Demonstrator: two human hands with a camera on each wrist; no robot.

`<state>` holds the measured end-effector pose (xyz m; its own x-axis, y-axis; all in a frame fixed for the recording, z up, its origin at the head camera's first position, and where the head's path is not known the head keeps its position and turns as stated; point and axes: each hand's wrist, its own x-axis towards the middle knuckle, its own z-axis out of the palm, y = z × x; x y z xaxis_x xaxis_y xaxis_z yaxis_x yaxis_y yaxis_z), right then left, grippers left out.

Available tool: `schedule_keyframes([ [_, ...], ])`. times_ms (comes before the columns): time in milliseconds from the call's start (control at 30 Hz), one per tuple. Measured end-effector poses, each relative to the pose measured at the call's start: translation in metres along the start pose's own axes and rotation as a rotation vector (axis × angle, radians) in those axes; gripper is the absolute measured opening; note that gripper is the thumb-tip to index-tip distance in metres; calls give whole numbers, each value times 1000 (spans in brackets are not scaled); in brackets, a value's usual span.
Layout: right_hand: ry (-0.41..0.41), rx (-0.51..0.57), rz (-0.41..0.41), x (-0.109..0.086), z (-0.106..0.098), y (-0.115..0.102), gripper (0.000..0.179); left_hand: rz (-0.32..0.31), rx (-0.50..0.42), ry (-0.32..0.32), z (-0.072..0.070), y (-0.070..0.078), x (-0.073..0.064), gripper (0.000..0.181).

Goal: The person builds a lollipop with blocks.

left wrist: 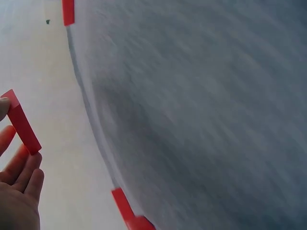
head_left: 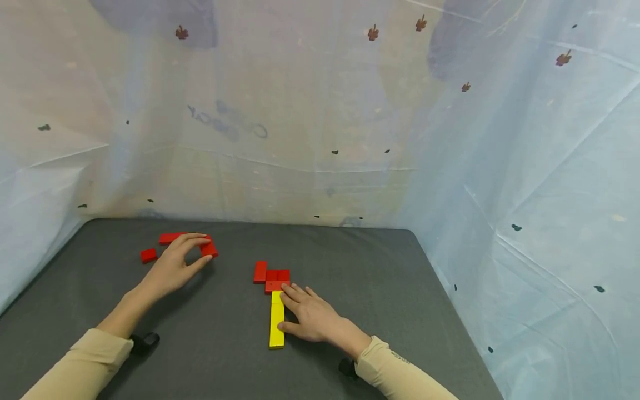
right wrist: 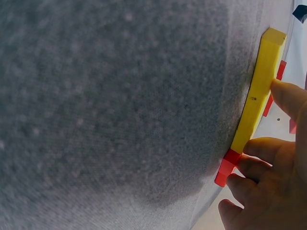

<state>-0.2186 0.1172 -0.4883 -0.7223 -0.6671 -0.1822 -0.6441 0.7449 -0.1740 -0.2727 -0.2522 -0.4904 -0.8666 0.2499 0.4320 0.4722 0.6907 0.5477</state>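
Note:
My left hand point(head_left: 175, 269) pinches a red block point(head_left: 210, 250) between thumb and fingers, above the table's far left. In the left wrist view this red block point(left wrist: 23, 124) is held at its two ends. My right hand point(head_left: 315, 318) lies with fingers spread beside a yellow bar point(head_left: 277, 328). Its thumb touches the bar's side, and the fingertips reach the bar's far end and the adjoining red blocks point(head_left: 274, 286). The right wrist view shows the yellow bar point(right wrist: 256, 91) lined up against a red block point(right wrist: 229, 163).
A red bar point(head_left: 172, 238) and a small red block point(head_left: 148, 255) lie at the far left of the grey table point(head_left: 225, 355). An upright red block point(head_left: 260, 272) adjoins the middle group. Pale plastic sheeting point(head_left: 300, 111) hangs behind and to the right.

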Motion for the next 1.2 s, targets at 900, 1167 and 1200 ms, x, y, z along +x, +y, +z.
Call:
schedule_keyframes([
  [900,-17,3,31,0,0,1,74,78,-74,-114,64,43,57,45],
  [1167,-9,-11,21,2,0,1,76,97,-84,-185,85,54,72,45],
  [1200,-7,-13,21,2,0,1,76,96,-84,-195,88,55,74,45],
])
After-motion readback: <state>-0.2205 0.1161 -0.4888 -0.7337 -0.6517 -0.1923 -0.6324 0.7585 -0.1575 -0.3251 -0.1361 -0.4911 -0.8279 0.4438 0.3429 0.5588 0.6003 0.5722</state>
